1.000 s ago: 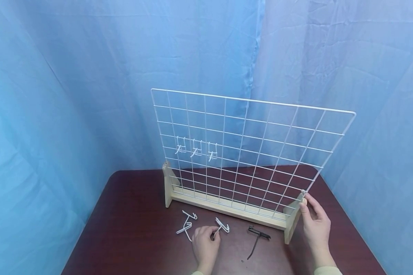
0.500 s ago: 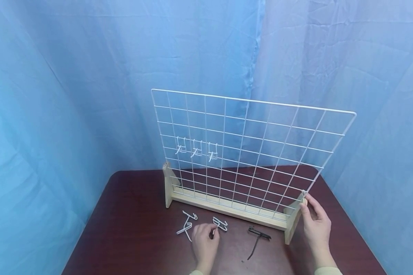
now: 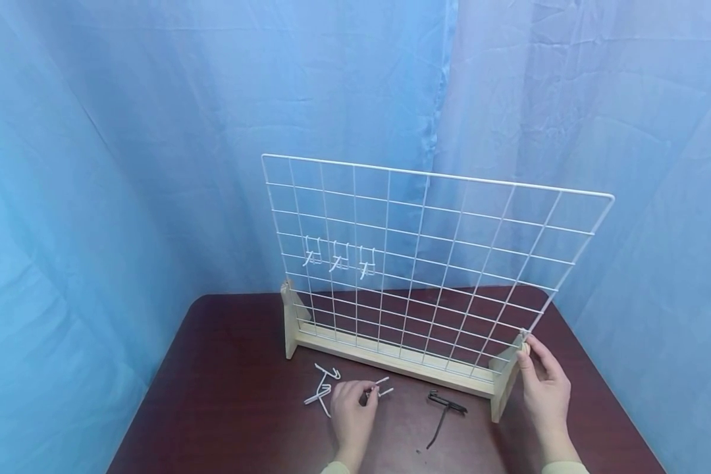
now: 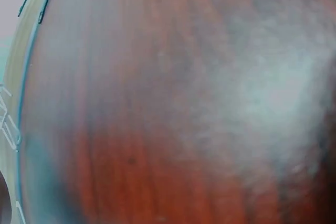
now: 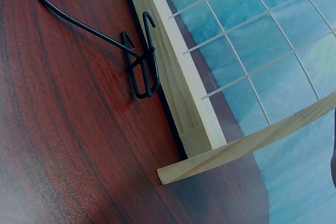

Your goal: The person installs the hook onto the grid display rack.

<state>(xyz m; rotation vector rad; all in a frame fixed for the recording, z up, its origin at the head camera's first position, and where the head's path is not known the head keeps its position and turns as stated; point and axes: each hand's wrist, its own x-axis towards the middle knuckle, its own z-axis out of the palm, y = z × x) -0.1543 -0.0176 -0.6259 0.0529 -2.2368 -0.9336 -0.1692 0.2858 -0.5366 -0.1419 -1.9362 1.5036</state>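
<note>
My left hand [image 3: 353, 411] pinches a white wire hook [image 3: 386, 392] low over the table, its two prongs pointing right past my fingertips and the rest mostly covered. In the left wrist view, part of a white hook [image 4: 9, 129] shows at the left edge. At the stand's right end, my right hand [image 3: 546, 388] grips the top of the wooden side piece [image 3: 505, 383] beside the white wire grid [image 3: 438, 174]. Three small white hooks [image 3: 367, 264] hang in a row on the grid's left half.
Left of my left hand lie white wire hooks [image 3: 318, 396], overlapping. A black hook [image 5: 140, 57] rests on the dark red table [image 3: 231, 382] in front of the stand's wooden base bar [image 3: 391, 359]. Blue curtains [image 3: 184, 131] surround the table's back and sides.
The white hook in my left hand has turned between the fingers; its prongs now point right and less of it shows. My right hand keeps its grip on the stand.
</note>
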